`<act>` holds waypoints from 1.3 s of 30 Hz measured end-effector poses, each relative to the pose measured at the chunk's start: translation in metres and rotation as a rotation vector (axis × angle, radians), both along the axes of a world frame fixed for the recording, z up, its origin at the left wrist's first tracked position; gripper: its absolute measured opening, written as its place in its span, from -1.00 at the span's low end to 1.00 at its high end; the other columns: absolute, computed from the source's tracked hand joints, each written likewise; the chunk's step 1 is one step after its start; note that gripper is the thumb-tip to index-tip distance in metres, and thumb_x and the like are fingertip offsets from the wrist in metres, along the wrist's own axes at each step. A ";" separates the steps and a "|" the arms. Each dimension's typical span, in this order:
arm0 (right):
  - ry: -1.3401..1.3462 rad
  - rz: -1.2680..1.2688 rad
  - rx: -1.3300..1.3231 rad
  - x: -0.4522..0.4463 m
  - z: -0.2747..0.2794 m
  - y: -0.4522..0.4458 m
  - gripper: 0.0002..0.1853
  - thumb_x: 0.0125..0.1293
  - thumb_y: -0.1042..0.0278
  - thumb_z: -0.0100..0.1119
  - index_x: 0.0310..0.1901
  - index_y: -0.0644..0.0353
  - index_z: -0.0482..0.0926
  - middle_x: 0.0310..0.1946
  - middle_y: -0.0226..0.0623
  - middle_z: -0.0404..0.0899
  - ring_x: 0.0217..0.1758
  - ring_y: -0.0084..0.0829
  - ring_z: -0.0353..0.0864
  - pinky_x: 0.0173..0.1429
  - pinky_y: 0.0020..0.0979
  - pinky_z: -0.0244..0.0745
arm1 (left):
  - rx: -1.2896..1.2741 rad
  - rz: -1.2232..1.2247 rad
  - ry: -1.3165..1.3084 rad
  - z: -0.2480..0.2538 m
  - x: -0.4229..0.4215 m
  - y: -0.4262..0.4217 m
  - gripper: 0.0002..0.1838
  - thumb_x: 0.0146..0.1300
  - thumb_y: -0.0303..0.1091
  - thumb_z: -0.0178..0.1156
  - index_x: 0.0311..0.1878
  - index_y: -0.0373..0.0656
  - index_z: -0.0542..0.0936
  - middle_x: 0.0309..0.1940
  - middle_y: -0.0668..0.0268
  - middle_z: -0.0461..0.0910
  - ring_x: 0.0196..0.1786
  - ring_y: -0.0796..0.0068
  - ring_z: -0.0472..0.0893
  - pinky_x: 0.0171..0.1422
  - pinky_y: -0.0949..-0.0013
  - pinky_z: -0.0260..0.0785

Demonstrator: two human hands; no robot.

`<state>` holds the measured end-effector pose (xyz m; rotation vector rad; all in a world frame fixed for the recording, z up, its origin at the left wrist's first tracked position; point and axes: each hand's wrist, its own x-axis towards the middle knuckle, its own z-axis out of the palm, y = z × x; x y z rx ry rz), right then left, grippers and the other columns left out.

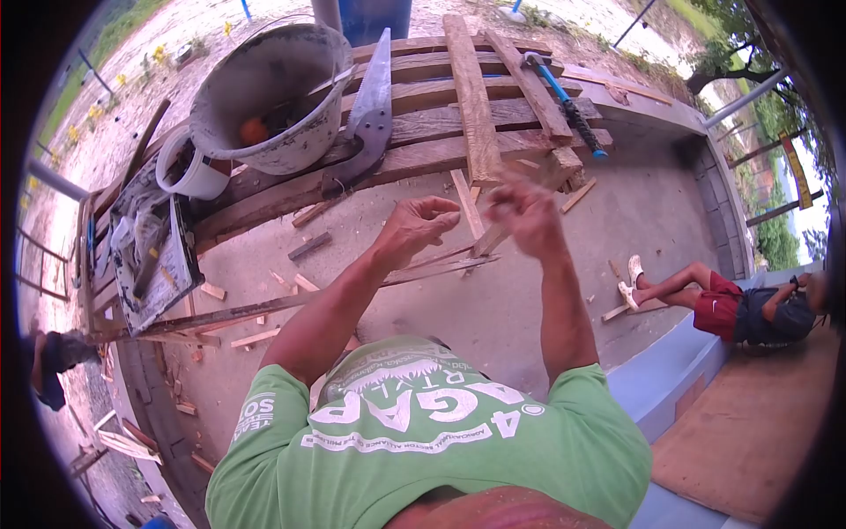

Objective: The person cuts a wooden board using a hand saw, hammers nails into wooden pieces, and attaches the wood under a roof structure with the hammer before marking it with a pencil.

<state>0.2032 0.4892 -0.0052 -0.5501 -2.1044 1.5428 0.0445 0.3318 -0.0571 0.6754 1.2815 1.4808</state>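
My left hand (418, 227) is in front of my chest with thumb and fingers brought together in a pinch; whatever they may hold is too small to make out. To its right my right hand (531, 214) is raised and smeared by motion, so its fingers cannot be read. It is close to the near end of a wooden plank (473, 106) lying across the slatted bench (414, 163). On that bench are a handsaw (372, 115) with a dark handle and a hammer (564, 101) with a blue and black handle.
A large grey bucket (291, 145) and a small white pail (189, 172) stand at the left of the bench. Wood offcuts (310, 246) lie scattered over the concrete floor (423, 309). At the right another person (749, 309) sits with legs stretched out; part of someone shows far left.
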 end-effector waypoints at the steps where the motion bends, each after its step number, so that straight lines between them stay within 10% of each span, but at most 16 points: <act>1: 0.049 -0.048 -0.026 -0.001 -0.005 0.019 -0.62 0.26 0.62 0.09 0.13 0.30 0.54 -0.29 -0.26 0.68 -0.39 -0.58 0.63 -0.29 -0.55 0.54 | -0.038 0.003 0.053 -0.005 0.000 -0.001 -0.65 0.27 -0.15 0.37 -0.01 -0.16 0.66 -0.31 0.45 0.63 -0.31 0.70 0.54 -0.27 0.49 0.45; 3: -0.054 -0.273 0.153 -0.016 -0.002 0.059 -0.83 0.29 0.58 0.01 -0.13 0.29 0.57 -0.39 -0.25 0.61 -0.41 -0.47 0.59 -0.29 -0.42 0.50 | -0.127 0.039 0.160 -0.018 -0.002 -0.009 -0.64 0.29 -0.14 0.33 0.02 -0.19 0.64 -0.29 0.41 0.63 -0.31 0.65 0.55 -0.27 0.47 0.46; 4: 0.088 -0.239 1.008 -0.025 -0.021 0.093 -0.91 0.29 0.53 -0.01 -0.28 0.25 0.52 -0.39 -0.14 0.58 -0.34 -0.27 0.57 -0.17 -0.22 0.48 | -0.129 -0.024 0.214 -0.026 0.000 -0.014 -0.62 0.31 -0.14 0.30 0.03 -0.22 0.64 -0.27 0.37 0.63 -0.31 0.63 0.55 -0.27 0.46 0.46; 5: -0.078 -0.156 1.238 -0.037 -0.044 0.134 -0.81 0.36 0.34 0.02 -0.21 0.25 0.59 -0.29 -0.17 0.62 -0.21 -0.26 0.62 -0.15 -0.31 0.54 | -0.145 -0.055 0.273 -0.037 0.004 -0.021 -0.61 0.32 -0.13 0.27 0.04 -0.25 0.64 -0.25 0.33 0.64 -0.31 0.60 0.55 -0.26 0.44 0.46; 7: -0.721 -0.234 0.486 -0.080 -0.006 0.103 -0.28 0.26 -0.24 0.13 0.20 0.28 0.49 0.06 0.01 0.59 0.08 -0.03 0.59 0.15 -0.20 0.48 | -0.109 -0.131 0.435 -0.033 0.012 -0.044 -0.65 0.27 -0.16 0.24 -0.05 -0.25 0.69 -0.31 0.25 0.67 -0.32 0.50 0.57 -0.20 0.40 0.47; 9: -0.995 -0.193 0.707 -0.104 0.007 0.072 0.02 0.08 -0.47 0.13 0.26 0.43 0.38 0.17 0.23 0.49 0.29 0.04 0.48 0.34 -0.13 0.33 | -0.123 -0.142 0.402 -0.051 0.022 -0.061 -0.66 0.24 -0.17 0.27 -0.11 -0.26 0.70 -0.36 0.26 0.70 -0.32 0.47 0.60 -0.16 0.35 0.47; 15: -0.815 -0.088 0.562 -0.103 -0.016 0.077 -0.27 0.05 -0.20 0.28 0.07 0.30 0.54 -0.11 -0.01 0.64 0.02 -0.05 0.63 0.14 -0.14 0.52 | -0.182 -0.080 0.479 -0.059 0.018 -0.138 -0.69 0.21 -0.18 0.28 -0.18 -0.27 0.69 -0.36 0.22 0.70 -0.31 0.45 0.62 -0.15 0.33 0.45; 19: 0.166 -0.143 -0.787 -0.063 -0.020 0.055 -0.74 0.25 0.12 0.19 -0.19 0.13 0.52 -0.43 -0.37 0.45 -0.35 -0.46 0.51 -0.18 -0.34 0.53 | -0.214 0.052 0.508 -0.053 0.010 -0.199 -0.69 0.20 -0.19 0.27 -0.17 -0.28 0.69 -0.37 0.21 0.70 -0.30 0.43 0.62 -0.14 0.33 0.45; 31: 0.421 0.084 -0.089 -0.011 0.004 -0.195 -0.49 0.25 0.10 0.11 0.13 0.29 0.37 -0.27 -0.25 0.41 -0.24 -0.50 0.40 -0.17 -0.46 0.36 | -0.292 0.115 0.551 -0.013 0.041 -0.436 -0.66 0.26 -0.23 0.27 -0.04 -0.32 0.65 -0.21 0.13 0.70 -0.18 0.38 0.65 0.00 0.30 0.49; 39: 0.538 0.589 -0.304 -0.057 0.043 -0.413 -0.11 0.07 -0.10 0.15 0.27 0.49 0.21 -0.30 -0.14 0.40 -0.37 -0.42 0.37 -0.29 -0.43 0.29 | -0.150 0.565 0.710 0.069 0.021 -0.574 -0.69 0.28 -0.32 0.34 0.02 -0.28 0.65 -0.23 0.21 0.71 -0.26 0.48 0.63 -0.15 0.43 0.52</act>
